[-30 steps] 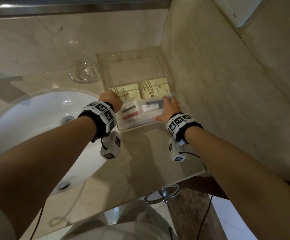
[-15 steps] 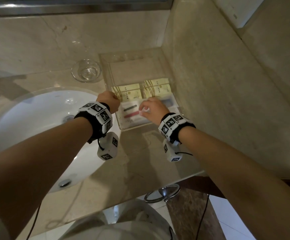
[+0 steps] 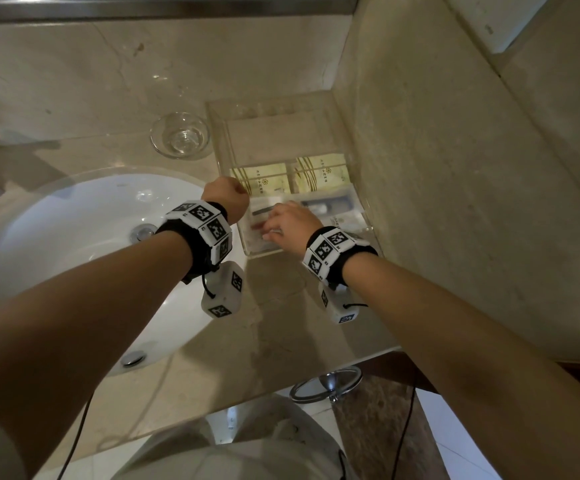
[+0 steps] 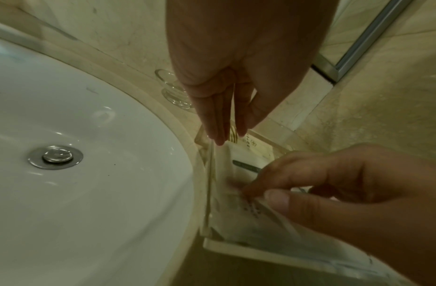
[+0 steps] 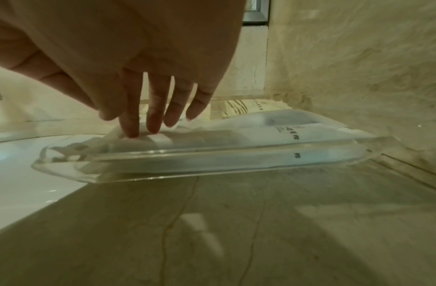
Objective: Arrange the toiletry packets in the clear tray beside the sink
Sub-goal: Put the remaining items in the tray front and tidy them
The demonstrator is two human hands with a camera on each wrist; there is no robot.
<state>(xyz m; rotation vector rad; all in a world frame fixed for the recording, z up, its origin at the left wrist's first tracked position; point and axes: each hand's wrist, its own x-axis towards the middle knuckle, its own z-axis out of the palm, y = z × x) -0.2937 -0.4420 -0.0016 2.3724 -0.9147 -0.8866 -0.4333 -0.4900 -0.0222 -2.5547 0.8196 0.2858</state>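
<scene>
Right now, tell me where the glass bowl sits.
In the head view the glass bowl stands on the counter behind the sink, just left of the clear tray.

the right hand [image 3: 290, 225] covers the near middle of the frosted white toiletry packets [image 3: 337, 211] in the clear plastic tray [image 3: 368, 233], so the packet under its fingertips [image 5: 131, 129] cannot be made out. print on the packets beyond the fingers is too small to read. the left hand [image 3: 226, 199] hides the tray's left wall [image 4: 208, 193]; whether its fingers [image 4: 216, 123] touch that wall cannot be told. the round clear glass dish [image 4: 172, 96] sits partly hidden behind them.
</scene>
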